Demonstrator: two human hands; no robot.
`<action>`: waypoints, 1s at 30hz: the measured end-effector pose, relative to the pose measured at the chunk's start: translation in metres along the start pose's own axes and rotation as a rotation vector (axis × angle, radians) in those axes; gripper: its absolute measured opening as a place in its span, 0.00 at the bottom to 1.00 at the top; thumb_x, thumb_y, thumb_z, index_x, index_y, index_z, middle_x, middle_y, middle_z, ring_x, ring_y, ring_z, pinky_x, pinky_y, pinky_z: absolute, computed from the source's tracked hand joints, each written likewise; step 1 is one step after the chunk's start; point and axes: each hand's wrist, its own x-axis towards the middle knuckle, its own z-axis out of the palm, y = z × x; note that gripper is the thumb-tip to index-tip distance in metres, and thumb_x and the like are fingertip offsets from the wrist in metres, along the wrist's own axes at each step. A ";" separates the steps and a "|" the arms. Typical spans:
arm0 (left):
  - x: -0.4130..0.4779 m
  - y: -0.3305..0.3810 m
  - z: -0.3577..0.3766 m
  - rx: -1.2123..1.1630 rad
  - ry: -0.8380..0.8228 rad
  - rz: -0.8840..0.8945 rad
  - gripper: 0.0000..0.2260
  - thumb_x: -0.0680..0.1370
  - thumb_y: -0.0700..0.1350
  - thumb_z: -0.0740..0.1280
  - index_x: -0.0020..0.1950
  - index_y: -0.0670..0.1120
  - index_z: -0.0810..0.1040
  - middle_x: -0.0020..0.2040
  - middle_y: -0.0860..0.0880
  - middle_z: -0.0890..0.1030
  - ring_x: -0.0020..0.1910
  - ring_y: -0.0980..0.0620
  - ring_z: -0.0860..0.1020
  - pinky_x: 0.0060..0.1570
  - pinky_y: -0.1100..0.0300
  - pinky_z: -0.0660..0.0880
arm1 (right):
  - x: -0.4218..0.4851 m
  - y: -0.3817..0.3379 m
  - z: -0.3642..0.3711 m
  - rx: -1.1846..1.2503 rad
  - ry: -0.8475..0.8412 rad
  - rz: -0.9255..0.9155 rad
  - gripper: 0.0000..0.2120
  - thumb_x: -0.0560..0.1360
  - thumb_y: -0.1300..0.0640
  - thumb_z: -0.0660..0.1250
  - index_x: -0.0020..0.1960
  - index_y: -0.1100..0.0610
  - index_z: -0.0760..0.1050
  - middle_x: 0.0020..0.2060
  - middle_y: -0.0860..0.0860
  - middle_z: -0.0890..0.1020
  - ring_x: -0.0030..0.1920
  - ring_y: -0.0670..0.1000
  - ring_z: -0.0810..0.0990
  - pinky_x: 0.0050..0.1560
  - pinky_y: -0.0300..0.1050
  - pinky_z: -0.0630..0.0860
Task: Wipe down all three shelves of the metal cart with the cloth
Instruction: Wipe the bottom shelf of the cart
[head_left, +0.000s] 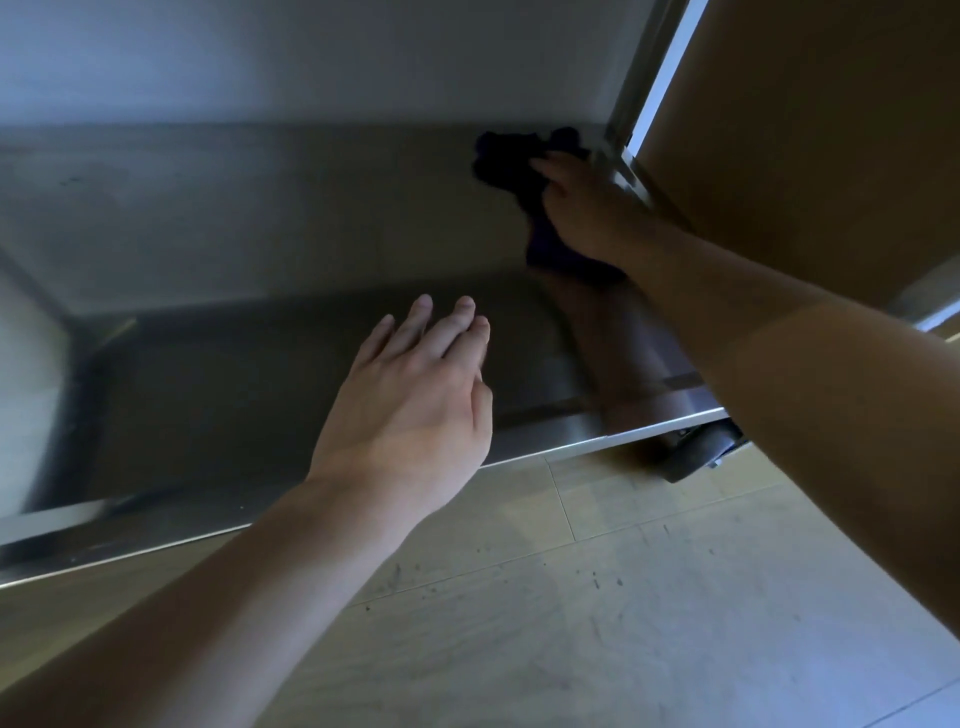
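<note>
I look in at the bottom shelf (234, 374) of the metal cart, a dull steel tray with a raised rim. A dark blue cloth (506, 161) lies bunched in the shelf's far right corner, beside the cart's upright post (631, 104). My right hand (587, 208) reaches deep in and holds the cloth down against the steel, fingers curled over it. My left hand (410, 400) hovers over the front middle of the shelf, fingers straight, holding nothing. The pale underside of the shelf above (260, 52) fills the top of the view.
A black caster wheel (696, 454) sits under the cart's front right corner. A tall brown panel (805, 130) stands close on the right of the cart. Light wooden flooring (623, 597) with dark specks lies in front.
</note>
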 end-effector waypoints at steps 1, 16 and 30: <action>0.000 0.001 0.000 -0.002 -0.001 -0.001 0.26 0.78 0.50 0.45 0.75 0.50 0.63 0.77 0.54 0.61 0.77 0.52 0.56 0.76 0.53 0.51 | -0.004 0.015 -0.008 -0.023 0.027 0.066 0.21 0.82 0.61 0.50 0.74 0.62 0.63 0.75 0.57 0.63 0.74 0.57 0.61 0.73 0.46 0.55; 0.004 0.004 -0.001 0.017 -0.044 -0.016 0.24 0.81 0.48 0.48 0.78 0.50 0.55 0.79 0.54 0.53 0.78 0.50 0.49 0.76 0.51 0.47 | 0.042 -0.092 0.026 0.006 -0.142 -0.121 0.21 0.83 0.57 0.49 0.76 0.58 0.60 0.77 0.53 0.57 0.76 0.58 0.52 0.74 0.47 0.51; -0.016 -0.019 -0.018 -0.333 0.230 -0.128 0.12 0.77 0.43 0.63 0.58 0.47 0.80 0.61 0.54 0.78 0.56 0.53 0.78 0.58 0.55 0.75 | -0.026 -0.096 0.038 0.005 -0.035 -0.018 0.22 0.82 0.53 0.47 0.76 0.52 0.59 0.77 0.50 0.57 0.76 0.59 0.53 0.75 0.54 0.54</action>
